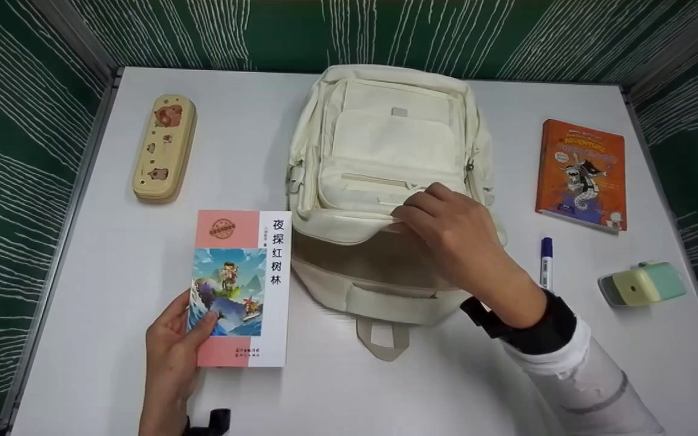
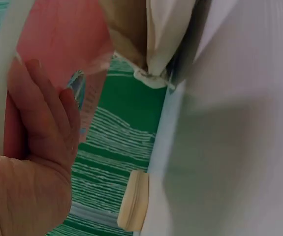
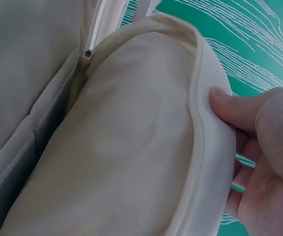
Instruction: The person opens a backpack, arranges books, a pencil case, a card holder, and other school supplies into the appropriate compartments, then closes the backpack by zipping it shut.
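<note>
A cream backpack lies on the white table with its main compartment unzipped. My right hand pinches the edge of its front panel and holds it up; in the right wrist view the thumb presses on that edge, and the beige lining shows. My left hand grips a pink and white paperback book, thumb on the cover and fingers behind it. The book is held left of the backpack's opening. In the left wrist view, fingers lie against the book's pink back cover.
A yellow pencil case lies at the back left. On the right are an orange book, a blue-capped marker partly behind my right forearm, and a green and yellow pencil sharpener. Green panels with white lines surround the table.
</note>
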Tool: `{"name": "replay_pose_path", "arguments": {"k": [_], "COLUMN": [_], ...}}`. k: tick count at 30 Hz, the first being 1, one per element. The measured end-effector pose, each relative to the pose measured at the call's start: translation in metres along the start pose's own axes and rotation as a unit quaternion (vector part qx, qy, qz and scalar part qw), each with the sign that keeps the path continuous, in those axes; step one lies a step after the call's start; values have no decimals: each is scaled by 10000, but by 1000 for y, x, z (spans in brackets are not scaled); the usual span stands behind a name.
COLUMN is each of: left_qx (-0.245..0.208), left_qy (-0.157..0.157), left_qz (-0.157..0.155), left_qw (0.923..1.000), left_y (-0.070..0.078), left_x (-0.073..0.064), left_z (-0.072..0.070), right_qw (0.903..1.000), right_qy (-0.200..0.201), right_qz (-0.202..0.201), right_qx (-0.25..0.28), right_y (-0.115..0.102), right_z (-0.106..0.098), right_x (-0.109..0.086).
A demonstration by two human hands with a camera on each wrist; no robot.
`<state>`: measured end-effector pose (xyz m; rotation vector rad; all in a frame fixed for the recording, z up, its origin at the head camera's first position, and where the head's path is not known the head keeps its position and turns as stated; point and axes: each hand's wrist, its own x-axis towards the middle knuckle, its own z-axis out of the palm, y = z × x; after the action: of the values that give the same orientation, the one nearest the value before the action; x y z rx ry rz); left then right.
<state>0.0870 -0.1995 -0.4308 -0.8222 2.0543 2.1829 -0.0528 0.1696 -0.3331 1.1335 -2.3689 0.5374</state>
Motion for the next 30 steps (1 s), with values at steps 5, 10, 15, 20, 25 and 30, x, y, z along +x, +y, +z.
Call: {"name": "replay_pose_path", "arguments": {"k": [5,10,15,20,25,30], "left_qx": [-466,-642,-583,-846,-713,-505], "left_qy": [-215,-474,-1314,-2208,-2789,-2941], "left_qz": [-372,-456,-443,-560,-508,-347], "left_qw": [9980,9958,9886,9700,9563,9538], "left_y": [-1,-1,5,15,20,25], "left_x": [-2,-4,-5,1,14,30], "left_z": [-2,-3,14,43,78,111], "right_qw": [9997,9994,9994,9992,9990,9993], "right_qy": [55,55,41,-59,-127,-82], "right_qz": [248,337,319,271,211,114], "right_qx": [-49,-60,-117,-278,-364,-357], "right_y": [5,7,7,6,4,2], "right_z": [-8,-13,-16,-20,-21,-18], "right_x": [5,10,13,15,15,12]}}
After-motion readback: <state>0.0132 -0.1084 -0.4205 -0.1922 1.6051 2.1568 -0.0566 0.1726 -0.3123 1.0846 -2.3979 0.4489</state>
